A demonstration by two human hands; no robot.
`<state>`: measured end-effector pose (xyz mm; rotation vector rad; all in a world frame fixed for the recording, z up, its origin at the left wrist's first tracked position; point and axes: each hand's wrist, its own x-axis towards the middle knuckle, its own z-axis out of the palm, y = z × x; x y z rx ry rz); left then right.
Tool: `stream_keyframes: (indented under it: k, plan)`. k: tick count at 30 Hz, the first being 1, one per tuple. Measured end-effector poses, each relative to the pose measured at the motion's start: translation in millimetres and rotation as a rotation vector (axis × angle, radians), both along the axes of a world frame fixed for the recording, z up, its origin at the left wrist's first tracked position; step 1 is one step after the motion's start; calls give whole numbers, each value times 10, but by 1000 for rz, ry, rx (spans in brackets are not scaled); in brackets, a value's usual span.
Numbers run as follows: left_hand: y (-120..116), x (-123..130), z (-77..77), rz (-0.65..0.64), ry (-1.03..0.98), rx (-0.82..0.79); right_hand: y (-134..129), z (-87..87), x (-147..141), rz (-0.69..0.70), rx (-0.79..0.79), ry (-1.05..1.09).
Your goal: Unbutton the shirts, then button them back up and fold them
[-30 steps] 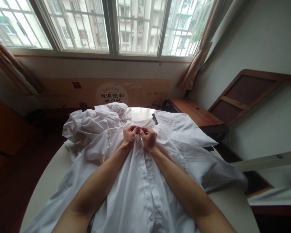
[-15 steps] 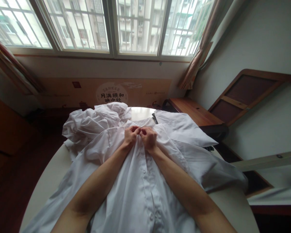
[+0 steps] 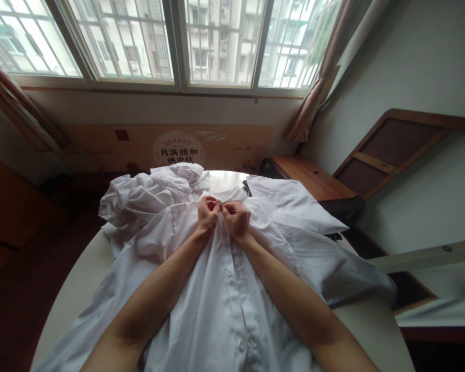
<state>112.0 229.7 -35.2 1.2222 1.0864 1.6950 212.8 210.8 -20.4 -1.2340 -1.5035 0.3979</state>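
Note:
A white button-up shirt [image 3: 201,289] lies spread over the round table, its collar end away from me and its button front running down the middle. Near the collar, my left hand [image 3: 208,214] pinches the edge of the front between thumb and fingers. My right hand [image 3: 237,219] pinches the same part of the shirt from the other side, its fingertips touching or almost touching those of the left. Whatever small piece lies between the fingertips is too small to make out. Several white buttons [image 3: 241,345] show lower on the front.
A crumpled heap of white cloth [image 3: 143,199] lies at the table's far left. Folded white cloth [image 3: 294,204] lies at the far right, with dark pieces under it. Beyond the round table [image 3: 75,279] stand a wooden side table [image 3: 313,178] and a printed panel [image 3: 232,147] below the window.
The fingertips have shifted slightly, with the left thumb and fingers a little more raised. Both hands keep their pinch near the collar, and the shirt lies almost the same.

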Motion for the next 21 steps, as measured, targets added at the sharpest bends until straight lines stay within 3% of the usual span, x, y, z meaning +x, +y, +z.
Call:
stream_keyframes:
  k: [6, 9, 12, 15, 18, 21]
  plan:
    - [-51, -21, 14, 93, 425, 99, 155, 50, 46, 186, -364, 337]
    - [-82, -30, 42, 165, 697, 40, 195, 48, 109, 112, -451, 315]
    - [-131, -40, 84, 239, 927, -39, 151, 82, 201, -45, -292, -7]
    - [-180, -59, 106, 250, 1200, -50, 90, 109, 293, -49, -168, -526]
    - [-167, -96, 95, 173, 1421, -121, 89, 69, 328, -2, -278, -868]
    - [-102, -154, 92, 112, 1521, -280, 145, 11, 299, -73, -425, -961]
